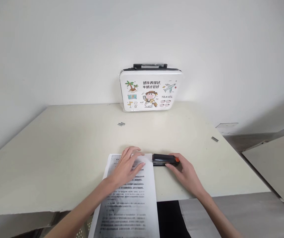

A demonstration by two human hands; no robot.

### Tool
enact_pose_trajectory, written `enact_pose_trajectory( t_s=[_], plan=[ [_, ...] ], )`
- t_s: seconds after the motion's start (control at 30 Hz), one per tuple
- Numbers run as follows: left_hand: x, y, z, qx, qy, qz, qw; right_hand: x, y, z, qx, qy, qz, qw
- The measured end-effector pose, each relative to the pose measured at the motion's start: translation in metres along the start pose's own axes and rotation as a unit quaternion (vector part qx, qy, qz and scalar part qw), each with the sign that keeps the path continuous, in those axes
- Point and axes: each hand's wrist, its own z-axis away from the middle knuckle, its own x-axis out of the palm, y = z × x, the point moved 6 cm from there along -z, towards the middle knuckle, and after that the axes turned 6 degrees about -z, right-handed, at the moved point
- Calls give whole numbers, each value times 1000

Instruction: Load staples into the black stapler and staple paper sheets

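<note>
Printed paper (132,205) lies on the table and hangs over its front edge. My left hand (128,165) rests on the upper part of the sheet, fingers spread and nothing gripped. A black stapler (164,159) with an orange-red end lies flat beside the paper's top right corner, its front end at the sheet's edge. My right hand (182,168) grips the stapler's rear end between thumb and fingers. Whether the stapler's jaw overlaps the paper is hard to tell.
A white cartoon-printed case (151,91) with a black handle stands against the wall at the table's back. Small strips of staples (121,124) lie left of centre, and another staple strip (214,139) lies near the right edge of the table (64,148).
</note>
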Motion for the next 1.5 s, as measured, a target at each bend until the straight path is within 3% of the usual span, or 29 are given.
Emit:
enact_pose_trajectory(
  t_s=[0.13, 0.27, 0.47, 0.77, 1.07, 1.5],
  plan=[
    [-2, 13, 11, 91, -76, -3, 993, -5, -4, -3, -10, -29, 30, 999],
    [3, 20, 14, 125, -88, -7, 988, -9, -27, -12, -10, -56, 49, 997],
    [17, 22, 17, 136, -89, -48, 986, 10, -59, -40, 20, -65, 73, 995],
    [27, 21, 25, 164, -93, -83, 979, 35, -70, -58, 42, -133, 147, 979],
    [25, 21, 28, 170, -57, -81, 980, 38, -67, -62, 33, -140, 172, 974],
    [30, 21, 31, 163, -79, -92, 979, 37, -66, -65, 90, -151, 172, 969]
  ],
)
